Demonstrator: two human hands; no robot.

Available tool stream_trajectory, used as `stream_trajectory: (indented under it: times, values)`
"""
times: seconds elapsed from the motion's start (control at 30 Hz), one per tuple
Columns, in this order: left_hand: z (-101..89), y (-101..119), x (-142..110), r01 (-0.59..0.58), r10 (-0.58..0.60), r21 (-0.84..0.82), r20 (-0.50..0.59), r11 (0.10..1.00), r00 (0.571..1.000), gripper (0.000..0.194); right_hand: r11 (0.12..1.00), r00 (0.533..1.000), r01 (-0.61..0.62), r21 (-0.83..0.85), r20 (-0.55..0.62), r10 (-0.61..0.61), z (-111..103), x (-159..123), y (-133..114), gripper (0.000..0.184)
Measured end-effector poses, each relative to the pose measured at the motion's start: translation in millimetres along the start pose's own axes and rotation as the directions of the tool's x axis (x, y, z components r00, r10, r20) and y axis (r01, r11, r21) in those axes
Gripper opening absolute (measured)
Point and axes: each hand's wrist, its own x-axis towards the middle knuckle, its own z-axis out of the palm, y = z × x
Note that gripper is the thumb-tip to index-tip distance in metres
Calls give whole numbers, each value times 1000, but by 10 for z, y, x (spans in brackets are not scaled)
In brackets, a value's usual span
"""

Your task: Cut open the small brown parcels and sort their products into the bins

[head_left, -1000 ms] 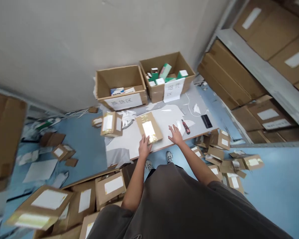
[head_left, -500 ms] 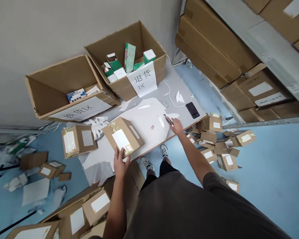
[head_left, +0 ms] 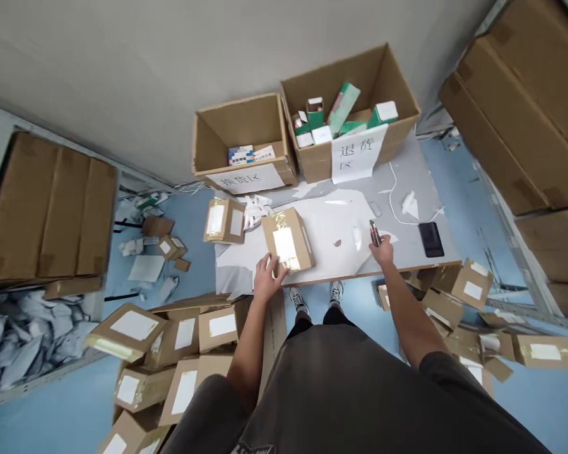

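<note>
My left hand (head_left: 267, 278) rests with spread fingers against the near left corner of a taped cardboard box (head_left: 304, 243) on the table. The box carries a white label and shiny clear tape. In my right hand (head_left: 383, 250) is a utility knife (head_left: 374, 233), dark with red, its front end pointing toward the back of the table. The fingers are closed around its handle, just above the white sheet, apart from the box. A second taped box (head_left: 224, 221) stands to the left, beside a heap of white paper strips (head_left: 256, 210).
Two large open cartons with paper signs, a left carton (head_left: 239, 106) and a right carton (head_left: 307, 82), line the table's back and hold small packages. A phone (head_left: 430, 239) and white cable (head_left: 394, 189) lie right. Parcels (head_left: 177, 388) crowd the lower left; other boxes (head_left: 473, 284) lie right.
The view has swung left, so the table appears farther right and more parcels show at lower left. My left hand stays at the box; the knife remains in my right hand.
</note>
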Motion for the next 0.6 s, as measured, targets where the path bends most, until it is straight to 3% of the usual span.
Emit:
stream_trajectory:
  times: [0.1, 0.27, 0.37, 0.47, 0.6]
  values:
    - [-220, -145, 377, 27, -27, -6, -33, 1000, 999, 59, 996, 992, -91, 23, -86, 93, -26, -170, -466, 45]
    - [-445, -333, 1301, -43, 46, -74, 39, 996, 998, 71, 943, 997, 13, 332, -76, 13, 197, -558, -1382, 55]
    - [-478, -400, 1698, -65, 84, -145, 126, 987, 988, 76, 903, 999, 39, 427, -21, -33, 419, -758, -1851, 63]
    - [-446, -486, 1786, -7, 58, -211, 233, 977, 971, 82, 897, 995, 30, 442, 72, -69, 652, -893, -2185, 66]
    - [-374, -603, 1527, 74, -43, -280, 115, 957, 992, 76, 910, 971, 61, 409, 186, -148, 985, -964, -2452, 66]
